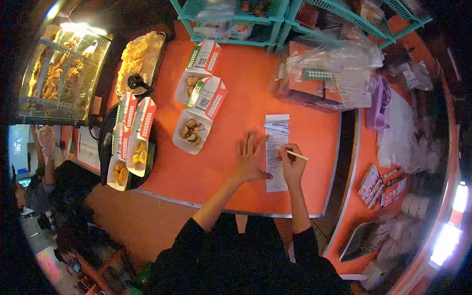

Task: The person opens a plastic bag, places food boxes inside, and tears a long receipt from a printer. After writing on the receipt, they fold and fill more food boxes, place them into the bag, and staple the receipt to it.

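Observation:
A long printed receipt [277,172] lies on the orange table, with another folded slip [277,118] at its far end. My left hand [250,158] is spread flat on the table, its thumb resting on the receipt's left edge. In my right hand [293,167] is a slim pale pen [298,155], held over the receipt's right side; its writing tip is hidden by the fingers. Left of my hands stand two open paper food boxes, the nearer box [192,132] holding browned pieces and the farther box [187,83] partly behind it.
Two more food boxes [132,160] stand at the left by a tray of yellow fried food [140,59]. A lit glass display case [64,73] is beyond. Teal baskets [231,37] and a plastic-wrapped stack [319,78] line the back. People stand at the far left.

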Tool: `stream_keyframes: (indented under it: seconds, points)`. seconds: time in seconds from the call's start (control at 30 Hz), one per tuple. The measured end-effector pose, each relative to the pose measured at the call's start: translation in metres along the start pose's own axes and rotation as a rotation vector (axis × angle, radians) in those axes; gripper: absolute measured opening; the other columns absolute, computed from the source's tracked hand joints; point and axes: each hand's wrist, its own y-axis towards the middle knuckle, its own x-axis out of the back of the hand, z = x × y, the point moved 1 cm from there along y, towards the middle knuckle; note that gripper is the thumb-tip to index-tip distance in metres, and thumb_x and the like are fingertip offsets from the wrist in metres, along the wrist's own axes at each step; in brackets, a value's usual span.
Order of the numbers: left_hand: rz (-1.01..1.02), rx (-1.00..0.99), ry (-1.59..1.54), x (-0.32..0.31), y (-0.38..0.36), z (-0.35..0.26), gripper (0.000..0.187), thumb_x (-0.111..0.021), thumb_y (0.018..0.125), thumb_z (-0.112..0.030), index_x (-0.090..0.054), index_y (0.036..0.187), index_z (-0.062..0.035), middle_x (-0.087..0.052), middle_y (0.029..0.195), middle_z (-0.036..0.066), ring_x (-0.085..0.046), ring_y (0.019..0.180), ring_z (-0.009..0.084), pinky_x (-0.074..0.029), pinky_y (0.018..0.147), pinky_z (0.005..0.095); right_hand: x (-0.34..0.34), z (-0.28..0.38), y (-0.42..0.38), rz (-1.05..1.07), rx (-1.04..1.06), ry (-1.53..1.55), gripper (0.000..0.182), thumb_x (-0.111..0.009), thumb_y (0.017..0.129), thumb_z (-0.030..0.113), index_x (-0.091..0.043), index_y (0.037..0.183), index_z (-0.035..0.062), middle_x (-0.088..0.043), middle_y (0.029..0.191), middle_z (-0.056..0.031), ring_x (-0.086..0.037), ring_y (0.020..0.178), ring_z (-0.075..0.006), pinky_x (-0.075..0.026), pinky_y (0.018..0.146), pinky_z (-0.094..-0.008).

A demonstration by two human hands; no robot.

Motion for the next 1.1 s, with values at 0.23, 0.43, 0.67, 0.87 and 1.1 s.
stream_keyframes:
  seconds: [0.23, 0.43, 0.67, 0.87, 1.1]
  points:
    - [-0.019, 0.015, -0.040, -0.001, -0.001, 0.003, 0.138, -0.091, 0.032, -0.043, -0.020, 0.148, -0.0190, -0.006, 0.155, 0.016, 0.003, 0.142, 0.0412, -0.003, 0.111, 0.0630, -0.008, -0.013, 0.013, -0.097, 0.235, -0.334, 0.012, -0.062, 0.089, 0.014, -0.061, 0.084, 0.0030, -0.061, 0.067, -0.0020, -0.056, 0.059, -0.0077, -0.046, 0.056, -0.0239]
    - [-0.042, 0.005, -0.049, -0.007, 0.000, 0.005, 0.140, -0.090, 0.032, -0.043, -0.018, 0.148, -0.0113, -0.011, 0.153, 0.018, 0.000, 0.143, 0.0405, -0.003, 0.112, 0.0599, -0.003, -0.006, 0.000, -0.146, 0.101, -0.108, 0.012, -0.058, 0.092, 0.014, -0.060, 0.086, 0.0036, -0.059, 0.067, -0.0014, -0.057, 0.062, -0.0082, -0.047, 0.057, -0.0232]
    - [-0.063, -0.025, -0.054, -0.006, -0.002, 0.005, 0.137, -0.090, 0.034, -0.043, -0.019, 0.148, -0.0175, -0.012, 0.152, 0.020, 0.000, 0.142, 0.0421, -0.003, 0.111, 0.0615, 0.005, -0.004, -0.013, -0.110, 0.100, -0.192, 0.010, -0.059, 0.091, 0.011, -0.062, 0.089, 0.0017, -0.062, 0.075, -0.0032, -0.058, 0.066, -0.0084, -0.048, 0.060, -0.0233]
    - [-0.055, -0.027, -0.029, -0.001, -0.001, 0.002, 0.131, -0.090, 0.034, -0.044, -0.024, 0.146, -0.0240, -0.009, 0.153, 0.019, 0.000, 0.142, 0.0424, -0.003, 0.110, 0.0629, -0.005, -0.007, -0.013, -0.123, 0.187, -0.339, 0.007, -0.063, 0.086, 0.007, -0.065, 0.090, 0.0020, -0.066, 0.079, -0.0075, -0.062, 0.069, -0.0119, -0.050, 0.062, -0.0261]
    - [-0.098, -0.052, -0.015, -0.005, 0.000, 0.004, 0.132, -0.089, 0.032, -0.045, -0.025, 0.145, -0.0229, -0.007, 0.154, 0.019, -0.002, 0.142, 0.0434, -0.004, 0.110, 0.0639, -0.016, 0.001, -0.008, -0.221, 0.390, -0.517, 0.008, -0.064, 0.086, 0.007, -0.066, 0.089, -0.0005, -0.067, 0.082, -0.0103, -0.066, 0.071, -0.0163, -0.052, 0.063, -0.0281]
